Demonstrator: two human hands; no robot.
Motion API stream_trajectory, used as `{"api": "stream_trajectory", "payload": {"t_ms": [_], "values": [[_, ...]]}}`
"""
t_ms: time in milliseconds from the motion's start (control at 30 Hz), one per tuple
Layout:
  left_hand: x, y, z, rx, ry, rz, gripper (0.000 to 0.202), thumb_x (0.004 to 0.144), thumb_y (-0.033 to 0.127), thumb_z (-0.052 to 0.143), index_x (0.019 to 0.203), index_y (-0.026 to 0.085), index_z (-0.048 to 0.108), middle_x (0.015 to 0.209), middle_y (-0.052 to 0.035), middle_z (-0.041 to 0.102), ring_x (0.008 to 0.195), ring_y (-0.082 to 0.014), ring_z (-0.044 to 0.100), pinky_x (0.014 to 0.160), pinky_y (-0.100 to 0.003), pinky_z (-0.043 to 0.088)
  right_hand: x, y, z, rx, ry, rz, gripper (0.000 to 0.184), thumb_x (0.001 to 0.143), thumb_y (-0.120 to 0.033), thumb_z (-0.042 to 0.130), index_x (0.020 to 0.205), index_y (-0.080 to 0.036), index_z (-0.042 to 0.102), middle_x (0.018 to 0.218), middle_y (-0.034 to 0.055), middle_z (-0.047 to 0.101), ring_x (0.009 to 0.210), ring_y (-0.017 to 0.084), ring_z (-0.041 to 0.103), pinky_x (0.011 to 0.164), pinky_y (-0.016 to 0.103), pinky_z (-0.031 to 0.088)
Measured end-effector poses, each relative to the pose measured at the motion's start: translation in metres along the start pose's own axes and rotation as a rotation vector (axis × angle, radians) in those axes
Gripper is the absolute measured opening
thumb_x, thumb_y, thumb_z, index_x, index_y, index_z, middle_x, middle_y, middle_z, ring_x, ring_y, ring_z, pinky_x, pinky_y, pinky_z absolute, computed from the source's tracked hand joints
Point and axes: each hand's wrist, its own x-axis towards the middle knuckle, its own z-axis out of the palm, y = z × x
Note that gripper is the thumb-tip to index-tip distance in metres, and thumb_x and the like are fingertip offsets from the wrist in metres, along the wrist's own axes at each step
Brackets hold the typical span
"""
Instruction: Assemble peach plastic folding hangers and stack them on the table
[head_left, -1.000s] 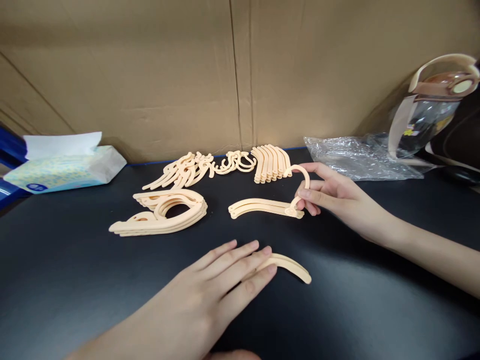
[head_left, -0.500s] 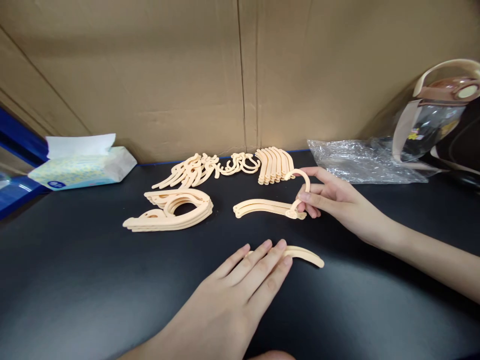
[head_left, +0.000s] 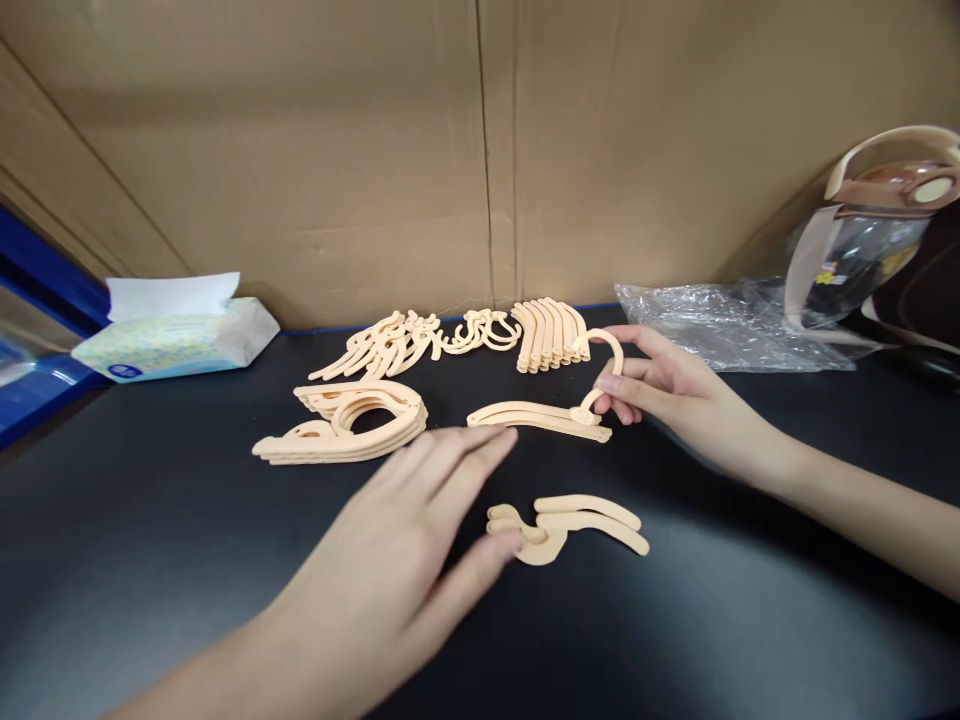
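My right hand [head_left: 660, 385] pinches a beige curved hanger hook [head_left: 617, 352] between thumb and fingers. The hook's round base overlaps the right end of two long curved hanger arms [head_left: 525, 412] lying side by side; whether it is joined to them I cannot tell. My left hand [head_left: 405, 540] is open, fingers stretched toward the left end of those arms; contact is unclear. By its thumb, several flat beige pieces [head_left: 592, 515], curved strips and a wavy part, lie on the black table [head_left: 720, 620].
A stack of folded beige hangers [head_left: 375, 445] lies left of centre. Behind are a pile of loose parts [head_left: 386, 345], several hooks [head_left: 480, 330] and a row of arms [head_left: 551, 335]. Tissue pack [head_left: 180, 340] left; clear plastic bag [head_left: 720, 325] and bottle [head_left: 877, 240] right. Cardboard [head_left: 360, 150] stands behind.
My left hand has lifted off the nearer pieces, uncovering them, and moved up and left toward the two arms. My right hand keeps the hook, its base now slightly higher on the arms.
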Motion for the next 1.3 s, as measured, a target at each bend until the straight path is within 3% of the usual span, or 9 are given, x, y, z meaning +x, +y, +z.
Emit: {"api": "stream_trajectory", "payload": {"t_ms": [67, 167, 433, 700, 1067, 1300], "values": [[0.008, -0.008, -0.002, 0.126, 0.032, 0.009, 0.037, 0.101, 0.031, 0.041, 0.131, 0.015, 0.056, 0.118, -0.0104, 0.064, 0.106, -0.0273, 0.058, 0.09, -0.043, 0.049, 0.004, -0.003, 0.001, -0.021, 0.006, -0.004, 0.039, 0.091, -0.036, 0.062, 0.124, -0.022, 0.045, 0.073, -0.0028, 0.067, 0.059, 0.01, 0.05, 0.059, 0.025, 0.043], [0.021, -0.019, 0.0, 0.269, 0.032, 0.036, 0.03, 0.098, 0.022, 0.043, 0.115, 0.011, 0.066, 0.098, -0.0101, 0.065, 0.086, -0.0271, 0.059, 0.072, -0.043, 0.05, 0.013, -0.005, 0.008, -0.059, -0.004, -0.013, 0.038, 0.09, -0.034, 0.062, 0.122, -0.02, 0.047, 0.071, -0.0026, 0.067, 0.062, 0.012, 0.053, 0.062, 0.028, 0.044], [0.033, -0.025, 0.018, 0.471, 0.139, 0.14, 0.016, 0.092, 0.022, 0.055, 0.09, 0.011, 0.066, 0.088, -0.0087, 0.064, 0.078, -0.0264, 0.056, 0.065, -0.039, 0.045, 0.035, 0.007, 0.028, -0.059, 0.001, -0.078, 0.044, 0.087, -0.035, 0.061, 0.124, -0.016, 0.049, 0.071, -0.0015, 0.067, 0.071, 0.015, 0.06, 0.07, 0.032, 0.045], [0.034, -0.028, 0.023, 0.361, 0.119, 0.1, 0.019, 0.095, 0.026, 0.052, 0.086, 0.015, 0.064, 0.084, -0.0055, 0.062, 0.077, -0.0247, 0.054, 0.066, -0.038, 0.043, 0.033, 0.012, 0.033, 0.058, 0.049, -0.07, 0.036, 0.084, -0.029, 0.062, 0.116, -0.017, 0.05, 0.062, -0.0058, 0.064, 0.062, 0.013, 0.061, 0.063, 0.028, 0.046], [0.032, -0.028, 0.024, 0.302, 0.206, 0.016, 0.013, 0.094, 0.021, 0.052, 0.085, 0.017, 0.06, 0.08, -0.0008, 0.064, 0.074, -0.02, 0.053, 0.068, -0.033, 0.041, 0.033, 0.016, 0.032, 0.098, 0.066, -0.063, 0.036, 0.083, -0.03, 0.064, 0.114, -0.017, 0.052, 0.063, -0.0056, 0.065, 0.059, 0.011, 0.059, 0.061, 0.027, 0.045], [0.031, -0.03, 0.019, -0.005, 0.198, -0.117, 0.014, 0.098, 0.028, 0.049, 0.093, 0.021, 0.06, 0.082, 0.0015, 0.064, 0.076, -0.0164, 0.057, 0.066, -0.028, 0.042, 0.033, 0.017, 0.031, 0.107, 0.102, -0.081, 0.037, 0.083, -0.031, 0.065, 0.115, -0.018, 0.051, 0.063, -0.0053, 0.065, 0.06, 0.012, 0.059, 0.062, 0.03, 0.044]]}}
